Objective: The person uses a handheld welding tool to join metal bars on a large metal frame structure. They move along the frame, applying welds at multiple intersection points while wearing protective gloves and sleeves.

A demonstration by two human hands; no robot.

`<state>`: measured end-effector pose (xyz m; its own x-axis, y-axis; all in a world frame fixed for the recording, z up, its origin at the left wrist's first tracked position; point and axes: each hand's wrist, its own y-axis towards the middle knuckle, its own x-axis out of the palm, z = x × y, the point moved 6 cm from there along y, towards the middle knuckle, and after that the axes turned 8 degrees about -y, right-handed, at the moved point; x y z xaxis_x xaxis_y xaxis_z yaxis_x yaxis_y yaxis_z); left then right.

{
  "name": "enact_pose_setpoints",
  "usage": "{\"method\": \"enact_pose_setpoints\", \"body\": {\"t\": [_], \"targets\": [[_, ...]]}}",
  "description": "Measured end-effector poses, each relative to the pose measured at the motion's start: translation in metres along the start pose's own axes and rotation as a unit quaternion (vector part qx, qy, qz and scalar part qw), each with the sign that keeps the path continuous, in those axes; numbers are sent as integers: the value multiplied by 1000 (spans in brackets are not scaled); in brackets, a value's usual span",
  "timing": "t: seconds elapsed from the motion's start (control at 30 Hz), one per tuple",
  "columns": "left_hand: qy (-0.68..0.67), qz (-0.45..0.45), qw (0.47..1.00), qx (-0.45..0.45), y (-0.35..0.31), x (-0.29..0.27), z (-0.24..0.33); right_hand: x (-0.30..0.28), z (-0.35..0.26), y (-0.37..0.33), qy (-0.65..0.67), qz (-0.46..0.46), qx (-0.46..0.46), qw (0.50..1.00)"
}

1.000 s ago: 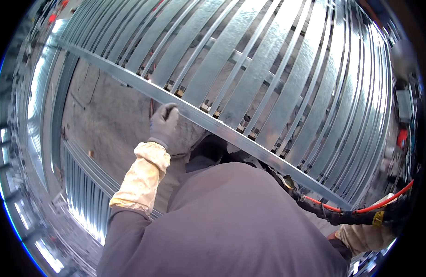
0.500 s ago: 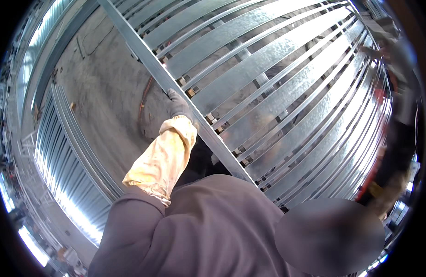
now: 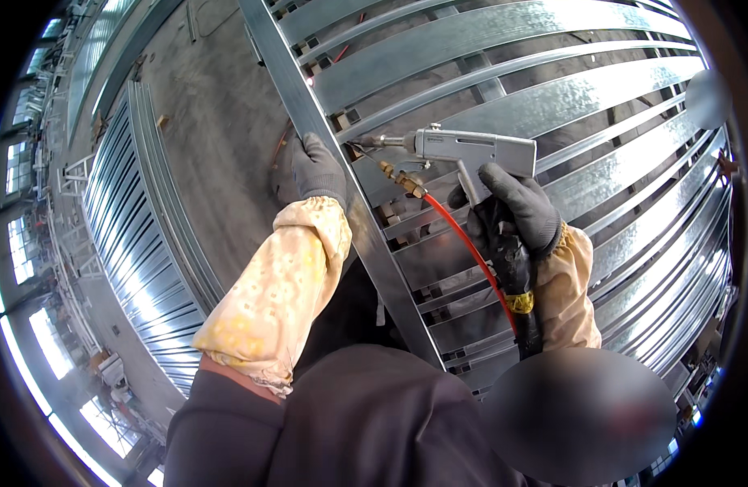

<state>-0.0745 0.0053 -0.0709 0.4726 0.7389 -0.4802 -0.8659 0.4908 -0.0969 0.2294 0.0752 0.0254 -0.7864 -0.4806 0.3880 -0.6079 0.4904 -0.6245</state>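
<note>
My left hand (image 3: 317, 170), in a grey glove and a flowered sleeve guard, grips the edge of a long galvanized steel side rail (image 3: 390, 297). Its fingertips are partly hidden at the rail's outer edge. In my right hand (image 3: 526, 213), also grey-gloved, is a silver welding gun (image 3: 475, 150), held by its black-wrapped handle. The gun's nozzle points left and its tip is at the rail, just right of my left hand. A red hose (image 3: 471, 247) with a brass fitting (image 3: 410, 185) runs beneath the gun. Flat steel slats (image 3: 439, 77) extend rightward from the rail.
A stack of ribbed metal panels (image 3: 139, 243) lies at the left. Grey floor (image 3: 220, 122) shows between it and the frame. Small brackets (image 3: 346, 120) sit where slats meet the rail. A blurred round shape (image 3: 581, 415) covers the lower right.
My right hand has come in from the far right with the welding gun, bringing its nozzle to the rail. My left hand stays on the rail, while the view has shifted.
</note>
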Motion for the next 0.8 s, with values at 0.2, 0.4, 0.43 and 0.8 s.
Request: {"method": "enact_pose_setpoints", "body": {"t": [0.2, 0.4, 0.43, 0.8], "targets": [[20, 23, 1000, 7, -12, -3, 23, -4, -3, 18, -34, 20, 1, 999], [10, 14, 1000, 5, -10, -3, 17, -6, -13, 26, -120, 41, 19, 992], [3, 13, 1000, 4, -10, -2, 17, -6, -14, 27, -132, 35, 32, 990], [19, 34, 999, -5, 0, 1, -12, 1, -15, 29, -146, 21, 6, 989]]}}
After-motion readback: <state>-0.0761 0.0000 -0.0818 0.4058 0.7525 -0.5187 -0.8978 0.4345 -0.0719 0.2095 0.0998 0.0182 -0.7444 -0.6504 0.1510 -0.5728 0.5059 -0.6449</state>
